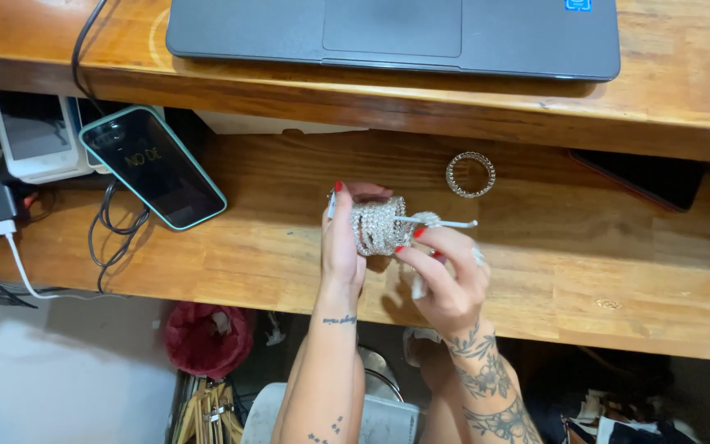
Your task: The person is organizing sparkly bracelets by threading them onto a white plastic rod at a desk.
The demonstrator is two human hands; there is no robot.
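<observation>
My left hand (341,247) holds a stack of sparkling beaded bracelets (378,225) above the lower wooden shelf (585,271). Its fingers reach through and around the stack. My right hand (447,278) pinches a thin white cord (452,223) that runs out of the bracelets to the right. Both hands have red nails. A single beaded bracelet (470,174) lies flat on the shelf, a little behind and to the right of the hands.
A phone in a teal case (154,165) leans at the left beside white chargers (34,140) and cables (117,230). A dark laptop (396,34) sits on the upper shelf. A dark flat device (651,177) lies at the right. Clutter fills the floor below.
</observation>
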